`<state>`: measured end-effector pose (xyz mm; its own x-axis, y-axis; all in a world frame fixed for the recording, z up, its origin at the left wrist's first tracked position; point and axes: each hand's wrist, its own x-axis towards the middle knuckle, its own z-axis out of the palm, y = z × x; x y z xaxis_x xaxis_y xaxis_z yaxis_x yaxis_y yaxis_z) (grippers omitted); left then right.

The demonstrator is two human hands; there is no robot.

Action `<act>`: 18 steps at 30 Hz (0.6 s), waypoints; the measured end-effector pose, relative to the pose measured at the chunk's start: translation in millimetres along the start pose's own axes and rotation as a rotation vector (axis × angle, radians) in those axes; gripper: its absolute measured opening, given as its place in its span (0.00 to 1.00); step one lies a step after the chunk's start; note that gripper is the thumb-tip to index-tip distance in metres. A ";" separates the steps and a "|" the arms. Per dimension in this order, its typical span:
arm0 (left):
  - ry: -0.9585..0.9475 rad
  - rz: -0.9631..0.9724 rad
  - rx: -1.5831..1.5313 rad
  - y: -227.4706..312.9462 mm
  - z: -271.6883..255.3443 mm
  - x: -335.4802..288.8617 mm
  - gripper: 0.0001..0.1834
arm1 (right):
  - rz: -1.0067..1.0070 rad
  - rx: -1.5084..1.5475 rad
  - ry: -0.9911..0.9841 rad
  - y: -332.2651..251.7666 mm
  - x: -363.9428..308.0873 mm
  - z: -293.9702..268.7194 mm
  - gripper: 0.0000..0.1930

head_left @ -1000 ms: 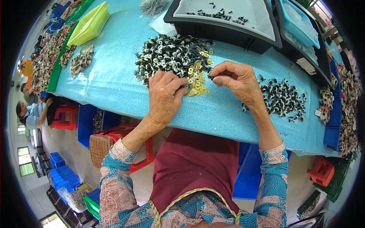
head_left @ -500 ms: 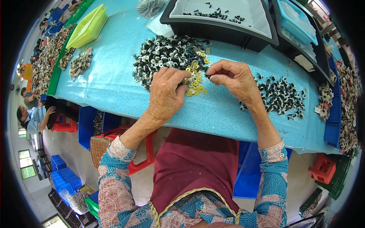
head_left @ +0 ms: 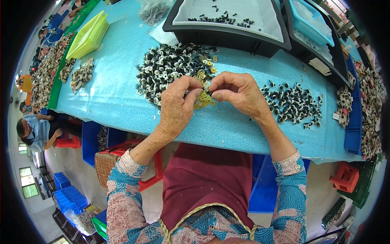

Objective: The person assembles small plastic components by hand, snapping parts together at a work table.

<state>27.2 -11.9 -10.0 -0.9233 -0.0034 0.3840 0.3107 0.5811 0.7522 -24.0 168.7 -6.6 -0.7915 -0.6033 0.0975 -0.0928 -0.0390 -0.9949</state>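
Observation:
My left hand and my right hand meet over the table, fingertips almost touching. Between my right thumb and forefinger is a small black piece. The left thumb and forefinger are pinched close beside it; what they hold, if anything, is too small to make out. Small yellow rings lie beneath the fingertips. Behind my left hand spreads a large pile of small black pieces with white rings. A smaller pile of black-and-white pieces lies to the right of my right hand.
A black tray with a white liner holds black stemmed pieces at the back. Blue and yellow-green baskets stand on either side. Spotted plush pieces lie left; more fill a blue bin at right. Another person sits at far left.
My right hand has moved left with the small black piece, up to my left fingertips. My left thumb and forefinger have drawn together near it. The whole view has shifted slightly.

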 end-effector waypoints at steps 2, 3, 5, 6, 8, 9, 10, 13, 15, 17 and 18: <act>-0.015 -0.011 -0.024 3.3 0.3 -0.8 0.04 | 0.006 -0.024 0.014 2.1 0.3 -1.2 0.08; -0.027 -0.019 -0.044 4.5 0.0 -0.7 0.04 | -0.011 -0.054 0.022 4.7 1.5 -1.9 0.08; -0.035 -0.040 -0.055 5.4 -0.3 -1.6 0.04 | -0.028 -0.081 0.029 6.5 2.2 -1.8 0.08; -0.043 -0.056 -0.070 5.4 0.2 -1.5 0.04 | -0.018 -0.083 0.031 6.5 2.1 -2.1 0.08; -0.056 -0.058 -0.078 7.5 -0.3 -0.7 0.04 | -0.006 -0.088 0.033 6.7 2.3 -3.0 0.09; -0.068 -0.061 -0.077 8.5 -0.9 -0.8 0.04 | 0.004 -0.101 0.035 7.7 2.5 -3.4 0.09; -0.068 -0.062 -0.077 9.0 -0.8 -1.0 0.04 | 0.014 -0.115 0.037 8.5 2.7 -3.7 0.10; -0.075 -0.090 -0.119 9.6 -0.8 -1.1 0.03 | -0.042 -0.189 0.033 8.7 2.5 -3.7 0.14; -0.147 -0.316 -0.331 8.0 -2.6 -1.0 0.03 | -0.079 -0.242 0.017 5.2 2.7 -3.1 0.15; -0.110 -0.360 -0.501 6.7 -1.8 -0.4 0.05 | -0.117 -0.295 0.000 2.0 3.0 -1.5 0.16; -0.074 -0.405 -0.672 7.0 -1.3 0.9 0.07 | -0.200 -0.360 -0.005 0.7 2.8 -1.0 0.15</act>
<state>28.8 -8.9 -3.7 -0.9991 -0.0415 -0.0076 -0.0046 -0.0704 0.9975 -26.8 167.8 -7.1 -0.7339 -0.6157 0.2868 -0.4506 0.1254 -0.8839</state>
